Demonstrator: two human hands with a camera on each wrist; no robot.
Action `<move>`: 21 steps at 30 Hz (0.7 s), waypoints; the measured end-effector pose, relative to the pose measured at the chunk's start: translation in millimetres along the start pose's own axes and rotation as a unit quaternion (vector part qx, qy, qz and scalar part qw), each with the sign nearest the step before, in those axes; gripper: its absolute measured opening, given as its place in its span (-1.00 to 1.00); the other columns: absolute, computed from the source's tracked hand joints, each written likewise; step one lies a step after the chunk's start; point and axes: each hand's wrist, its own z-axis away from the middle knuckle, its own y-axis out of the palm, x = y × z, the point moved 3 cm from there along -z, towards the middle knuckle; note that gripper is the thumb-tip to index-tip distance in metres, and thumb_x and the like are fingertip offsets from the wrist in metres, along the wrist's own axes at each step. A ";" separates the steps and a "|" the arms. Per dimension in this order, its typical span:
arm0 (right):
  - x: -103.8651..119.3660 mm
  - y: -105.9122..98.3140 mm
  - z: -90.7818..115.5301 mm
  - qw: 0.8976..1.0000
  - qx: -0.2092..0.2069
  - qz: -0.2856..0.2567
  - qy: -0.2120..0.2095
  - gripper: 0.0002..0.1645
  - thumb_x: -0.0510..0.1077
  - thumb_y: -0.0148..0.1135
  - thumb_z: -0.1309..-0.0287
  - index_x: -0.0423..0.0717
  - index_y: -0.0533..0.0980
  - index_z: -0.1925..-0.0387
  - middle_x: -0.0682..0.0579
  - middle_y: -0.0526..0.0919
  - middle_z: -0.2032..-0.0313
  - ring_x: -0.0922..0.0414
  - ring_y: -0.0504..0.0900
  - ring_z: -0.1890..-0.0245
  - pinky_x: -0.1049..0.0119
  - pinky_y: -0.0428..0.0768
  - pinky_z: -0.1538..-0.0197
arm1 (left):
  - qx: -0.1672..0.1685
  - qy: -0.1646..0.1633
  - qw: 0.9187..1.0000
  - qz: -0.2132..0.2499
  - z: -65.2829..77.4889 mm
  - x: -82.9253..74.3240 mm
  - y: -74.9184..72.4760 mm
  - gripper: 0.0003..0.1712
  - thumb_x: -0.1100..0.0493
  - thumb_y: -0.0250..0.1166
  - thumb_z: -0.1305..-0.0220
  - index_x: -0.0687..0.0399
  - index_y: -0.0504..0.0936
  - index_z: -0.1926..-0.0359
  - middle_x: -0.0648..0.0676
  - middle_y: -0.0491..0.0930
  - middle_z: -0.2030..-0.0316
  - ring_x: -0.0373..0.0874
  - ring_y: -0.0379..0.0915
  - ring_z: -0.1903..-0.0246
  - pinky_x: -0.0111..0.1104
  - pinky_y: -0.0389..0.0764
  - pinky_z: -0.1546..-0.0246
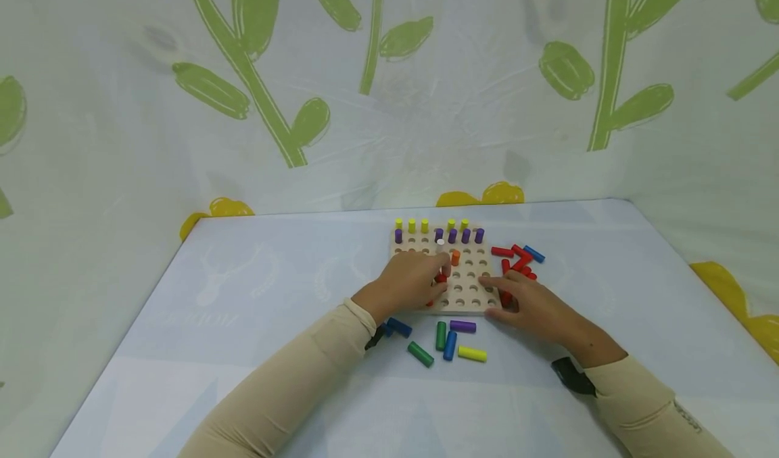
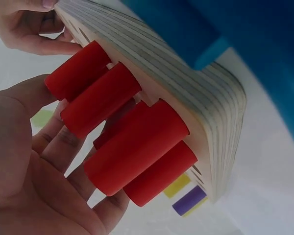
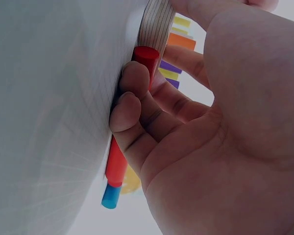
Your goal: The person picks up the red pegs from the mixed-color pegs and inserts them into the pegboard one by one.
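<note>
A wooden pegboard (image 1: 465, 309) lies on the table, with yellow, purple, white, orange and red pegs standing in it. Over its left part, my left hand (image 1: 409, 279) pinches a red peg (image 2: 78, 71) between thumb and finger. Several more red pegs (image 2: 137, 147) stand in the board beside those fingers. At the board's right front corner my right hand (image 1: 535, 309) rests, thumb against the edge and index finger on top, loosely bent. Its other fingers lie by a loose red peg (image 3: 147, 58) close to the board's side. The left hand hides the board's left front.
Loose red pegs (image 1: 502, 252) and a blue peg (image 1: 534, 254) lie right of the board. In front of it are green (image 1: 420, 354), blue (image 1: 450, 346), purple (image 1: 463, 327) and yellow (image 1: 472, 354) pegs. A printed cloth wall (image 1: 426, 140) rises behind the table.
</note>
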 end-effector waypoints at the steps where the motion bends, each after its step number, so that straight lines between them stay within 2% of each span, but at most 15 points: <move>1: 0.5 -0.2 -0.2 1.000 0.001 0.000 0.000 -0.19 0.17 0.43 -0.13 0.15 0.40 -0.40 -0.27 0.44 -0.27 -0.16 0.52 -0.14 -0.16 0.59 -0.13 | 0.000 0.000 1.000 -0.001 0.4 0.7 0.2 -0.80 -0.01 0.27 -0.40 -0.07 0.57 0.06 -0.13 0.61 0.45 -0.26 0.41 0.55 -0.49 0.32 0.54; 6: 2.7 -0.1 -1.1 1.000 0.001 0.001 -0.002 -0.19 0.17 0.42 -0.14 0.16 0.40 -0.40 -0.27 0.43 -0.28 -0.18 0.51 -0.16 -0.18 0.58 -0.14 | 0.001 -0.013 1.000 0.002 6.8 8.8 2.3 -0.71 -0.09 0.24 -0.41 -0.09 0.58 -0.03 -0.16 0.59 0.44 -0.27 0.42 0.52 -0.46 0.41 0.47; 9: 3.9 -0.1 -1.2 1.000 -0.001 0.001 -0.008 -0.19 0.17 0.42 -0.14 0.15 0.39 -0.40 -0.27 0.43 -0.28 -0.19 0.49 -0.19 -0.19 0.56 -0.16 | -0.014 -0.027 1.000 0.002 18.0 16.1 1.5 -0.65 -0.13 0.24 -0.40 -0.11 0.59 -0.08 -0.16 0.59 0.41 -0.25 0.45 0.41 -0.35 0.50 0.24; 13: 4.5 -0.5 -1.1 1.000 -0.003 -0.001 -0.009 -0.19 0.18 0.42 -0.13 0.14 0.40 -0.39 -0.24 0.45 -0.27 -0.16 0.50 -0.17 -0.18 0.56 -0.17 | -0.048 -0.037 0.998 -0.009 37.1 23.1 -2.6 -0.56 -0.18 0.27 -0.36 -0.13 0.59 -0.15 -0.08 0.68 0.14 -0.14 0.54 0.10 -0.11 0.51 -0.04; 16: 3.6 0.1 -1.1 1.000 -0.002 -0.003 -0.006 -0.19 0.19 0.43 -0.12 0.13 0.41 -0.38 -0.22 0.46 -0.24 -0.12 0.50 -0.13 -0.14 0.59 -0.14 | -0.058 -0.045 0.997 -0.014 47.9 26.6 -4.5 -0.47 -0.23 0.29 -0.32 -0.13 0.56 -0.20 -0.02 0.63 -0.07 -0.06 0.53 -0.10 -0.04 0.51 -0.13; 21: 1.6 1.7 -0.3 1.000 -0.002 -0.005 0.000 -0.19 0.19 0.44 -0.10 0.12 0.43 -0.37 -0.24 0.47 -0.23 -0.11 0.51 -0.10 -0.11 0.63 -0.09 | -0.072 -0.056 0.996 -0.020 53.3 32.9 -6.3 -0.38 -0.28 0.32 -0.27 -0.12 0.53 -0.23 0.05 0.57 -0.17 0.00 0.50 -0.17 -0.04 0.52 -0.15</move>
